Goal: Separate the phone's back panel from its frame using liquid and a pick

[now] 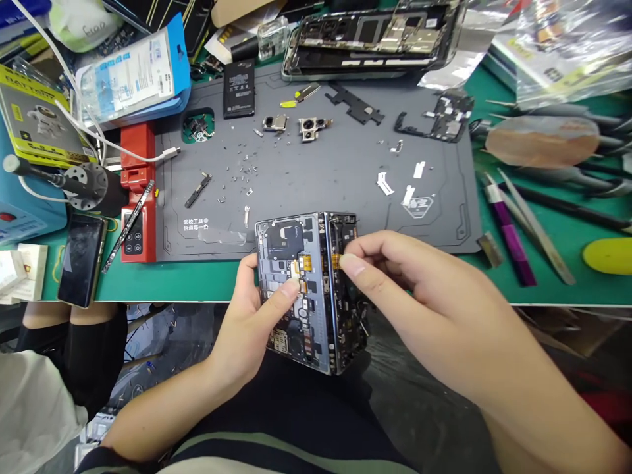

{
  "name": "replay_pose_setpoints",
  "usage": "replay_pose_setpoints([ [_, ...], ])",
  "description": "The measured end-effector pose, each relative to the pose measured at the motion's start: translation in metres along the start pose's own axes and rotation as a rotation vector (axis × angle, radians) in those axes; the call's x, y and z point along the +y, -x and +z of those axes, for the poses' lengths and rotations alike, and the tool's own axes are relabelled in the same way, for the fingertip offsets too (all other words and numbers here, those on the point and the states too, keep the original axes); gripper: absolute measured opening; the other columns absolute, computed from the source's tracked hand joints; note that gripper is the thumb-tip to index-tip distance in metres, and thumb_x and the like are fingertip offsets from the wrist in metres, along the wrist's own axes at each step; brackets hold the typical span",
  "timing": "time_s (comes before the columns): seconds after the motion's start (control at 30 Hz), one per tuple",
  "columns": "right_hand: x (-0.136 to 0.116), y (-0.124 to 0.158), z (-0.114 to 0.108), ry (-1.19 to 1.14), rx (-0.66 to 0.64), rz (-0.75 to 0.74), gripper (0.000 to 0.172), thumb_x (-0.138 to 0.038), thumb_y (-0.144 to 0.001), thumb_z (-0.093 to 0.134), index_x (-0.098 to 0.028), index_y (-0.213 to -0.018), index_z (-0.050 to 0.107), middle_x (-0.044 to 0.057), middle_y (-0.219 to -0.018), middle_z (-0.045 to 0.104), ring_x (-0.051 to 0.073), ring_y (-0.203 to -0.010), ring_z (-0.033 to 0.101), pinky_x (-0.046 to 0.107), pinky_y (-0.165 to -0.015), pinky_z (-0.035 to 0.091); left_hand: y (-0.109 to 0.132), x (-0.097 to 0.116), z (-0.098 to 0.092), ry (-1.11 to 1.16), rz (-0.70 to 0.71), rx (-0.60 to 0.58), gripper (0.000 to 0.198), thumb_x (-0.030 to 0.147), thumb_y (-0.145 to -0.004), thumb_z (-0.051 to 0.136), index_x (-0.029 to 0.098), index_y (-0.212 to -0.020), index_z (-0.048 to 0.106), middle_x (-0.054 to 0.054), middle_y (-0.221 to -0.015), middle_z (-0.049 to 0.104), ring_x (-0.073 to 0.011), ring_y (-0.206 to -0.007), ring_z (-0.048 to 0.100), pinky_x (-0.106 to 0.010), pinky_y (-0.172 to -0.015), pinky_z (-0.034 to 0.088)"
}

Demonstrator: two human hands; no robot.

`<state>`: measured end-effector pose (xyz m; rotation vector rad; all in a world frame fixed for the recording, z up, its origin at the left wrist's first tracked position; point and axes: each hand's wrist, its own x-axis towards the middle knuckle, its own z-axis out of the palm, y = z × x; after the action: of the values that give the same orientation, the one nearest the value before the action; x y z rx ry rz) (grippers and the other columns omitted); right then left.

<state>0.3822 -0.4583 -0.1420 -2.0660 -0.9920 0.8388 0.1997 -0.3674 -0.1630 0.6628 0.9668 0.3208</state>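
Observation:
An opened folding phone (320, 329), its inner parts bare, is held partly folded near the front edge of the grey work mat (316, 178). My left hand (251, 316) is closed on its left half, the thumb lying over the parts and the other fingers behind. On the right half, my right hand (390, 276) pinches at a small orange flex cable (336, 261) beside the fold. Its other fingers are curled and partly hidden. Beyond the phone lie small screws (244, 170), a camera module (310, 128), a black battery (239, 89) and white strips (384, 184).
A red device (138, 224) and a dark phone (81, 260) stand at the left. Tweezers (538, 227), a purple tool (513, 240) and pliers lie at the right. Another opened phone (365, 39) is at the back. Another person's legs (72, 322) show at the lower left.

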Motion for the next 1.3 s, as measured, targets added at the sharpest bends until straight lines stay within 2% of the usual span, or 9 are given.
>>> replay_pose_setpoints([
  [0.2, 0.0, -0.001, -0.003, -0.059, -0.076, 0.088, 0.041, -0.06, -0.108, 0.056, -0.026, -0.092, 0.071, 0.001, -0.081, 0.07, 0.02, -0.072, 0.062, 0.034, -0.065, 0.049, 0.001, 0.001, 0.001, -0.024, -0.009, 0.023, 0.054, 0.044, -0.098, 0.091, 0.027, -0.136, 0.056, -0.005, -0.127, 0.082, -0.0205, -0.114, 0.078, -0.04, -0.106, 0.067],
  [0.6, 0.008, 0.001, -0.002, 0.101, -0.048, 0.0, 0.034, -0.054, -0.113, 0.057, -0.026, -0.099, 0.072, 0.0, -0.083, 0.069, 0.017, -0.067, 0.06, 0.031, -0.061, 0.045, 0.001, 0.001, 0.002, -0.031, -0.001, 0.038, 0.051, 0.043, -0.099, 0.09, 0.027, -0.136, 0.059, -0.003, -0.127, 0.082, -0.0202, -0.119, 0.078, -0.039, -0.11, 0.066],
  [0.8, 0.005, 0.014, -0.001, 0.042, 0.096, -0.013, 0.043, -0.064, -0.114, 0.059, -0.026, -0.096, 0.068, 0.002, -0.084, 0.066, 0.017, -0.067, 0.058, 0.032, -0.059, 0.043, 0.002, 0.002, 0.001, -0.029, -0.002, 0.03, 0.051, 0.04, -0.099, 0.09, 0.027, -0.136, 0.058, -0.004, -0.131, 0.082, -0.0212, -0.123, 0.078, -0.039, -0.113, 0.065],
  [0.9, 0.003, 0.034, -0.001, 0.018, 0.147, 0.116, 0.052, -0.077, -0.113, 0.057, -0.027, -0.102, 0.068, 0.002, -0.086, 0.065, 0.019, -0.07, 0.057, 0.035, -0.064, 0.049, 0.004, 0.004, -0.001, -0.034, -0.013, -0.005, 0.062, 0.041, -0.094, 0.095, 0.029, -0.139, 0.055, -0.004, -0.129, 0.083, -0.0217, -0.119, 0.079, -0.039, -0.108, 0.066],
  [1.0, 0.015, 0.06, 0.0, -0.015, 0.194, 0.296, 0.05, -0.079, -0.112, 0.059, -0.029, -0.115, 0.067, 0.005, -0.098, 0.073, 0.023, -0.084, 0.07, 0.04, -0.081, 0.06, 0.005, 0.005, -0.001, -0.026, -0.029, -0.044, 0.078, 0.043, -0.086, 0.102, 0.03, -0.143, 0.051, -0.005, -0.125, 0.084, -0.0239, -0.113, 0.081, -0.041, -0.102, 0.069],
  [1.1, 0.038, 0.08, 0.007, -0.152, 0.087, 0.3, 0.054, -0.079, -0.108, 0.066, -0.032, -0.135, 0.066, 0.009, -0.123, 0.08, 0.028, -0.105, 0.081, 0.041, -0.09, 0.07, 0.005, 0.006, -0.001, -0.019, -0.054, -0.046, 0.087, 0.046, -0.079, 0.106, 0.029, -0.143, 0.05, -0.006, -0.124, 0.084, -0.0268, -0.113, 0.082, -0.043, -0.1, 0.069],
  [1.2, 0.051, 0.09, 0.021, -0.397, -0.04, 0.319, 0.067, -0.075, -0.109, 0.067, -0.036, -0.162, 0.056, 0.012, -0.154, 0.073, 0.031, -0.134, 0.078, 0.043, -0.105, 0.073, 0.006, 0.005, 0.001, -0.024, -0.063, -0.051, 0.09, 0.046, -0.076, 0.108, 0.028, -0.143, 0.051, -0.006, -0.123, 0.083, -0.0268, -0.112, 0.082, -0.043, -0.101, 0.069],
  [1.3, 0.048, 0.092, 0.036, -0.632, -0.137, 0.361, 0.077, -0.073, -0.111, 0.067, -0.038, -0.176, 0.045, 0.013, -0.173, 0.059, 0.031, -0.151, 0.069, 0.043, -0.119, 0.068, 0.007, 0.002, 0.001, -0.028, -0.054, -0.075, 0.089, 0.044, -0.077, 0.108, 0.028, -0.143, 0.051, -0.006, -0.125, 0.084, -0.0253, -0.112, 0.082, -0.042, -0.102, 0.069],
])
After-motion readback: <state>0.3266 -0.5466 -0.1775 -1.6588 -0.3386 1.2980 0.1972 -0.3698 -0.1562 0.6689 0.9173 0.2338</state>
